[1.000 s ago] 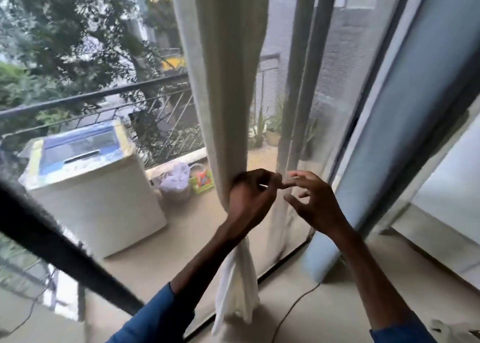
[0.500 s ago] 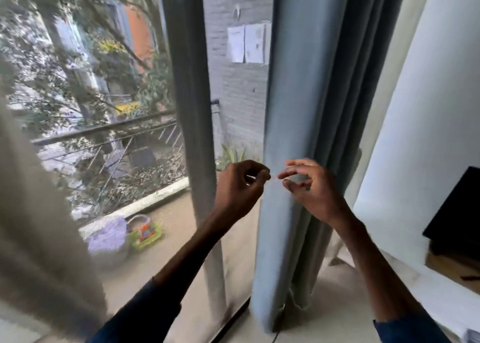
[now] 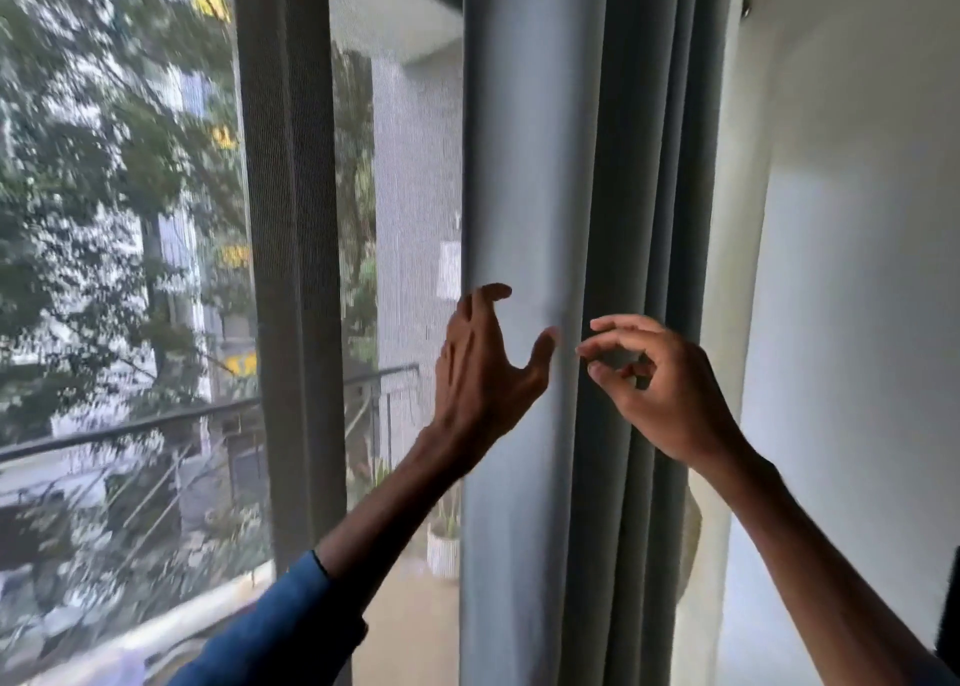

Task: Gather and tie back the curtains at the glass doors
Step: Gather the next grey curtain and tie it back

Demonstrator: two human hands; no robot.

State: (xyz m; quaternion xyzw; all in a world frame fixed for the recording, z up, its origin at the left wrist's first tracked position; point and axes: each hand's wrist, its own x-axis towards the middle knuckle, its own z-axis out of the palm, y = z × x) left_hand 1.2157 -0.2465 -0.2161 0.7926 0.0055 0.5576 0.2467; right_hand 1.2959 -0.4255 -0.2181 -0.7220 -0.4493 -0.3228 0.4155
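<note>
A grey-blue curtain (image 3: 524, 176) hangs in vertical folds at the right side of the glass doors (image 3: 405, 191). My left hand (image 3: 483, 368) is spread open at the curtain's left edge, with the fingers reaching round the outer fold and the thumb in front of it. My right hand (image 3: 660, 378) hovers in front of the darker folds (image 3: 649, 191), its fingers curled and thumb near the fingertips, holding nothing that I can see. Both hands are at about the same height, a small gap apart.
A dark door frame post (image 3: 291, 269) stands left of the curtain. Through the glass are a balcony railing (image 3: 156, 425), a potted plant (image 3: 444, 550) and trees. A white wall (image 3: 841, 321) lies to the right, with a dark object (image 3: 950, 607) at the frame's right edge.
The view swung from the cream curtain on the left to the grey-blue curtain on the right. Both hands rose; the left hand opened from a pinch and reached round the fold.
</note>
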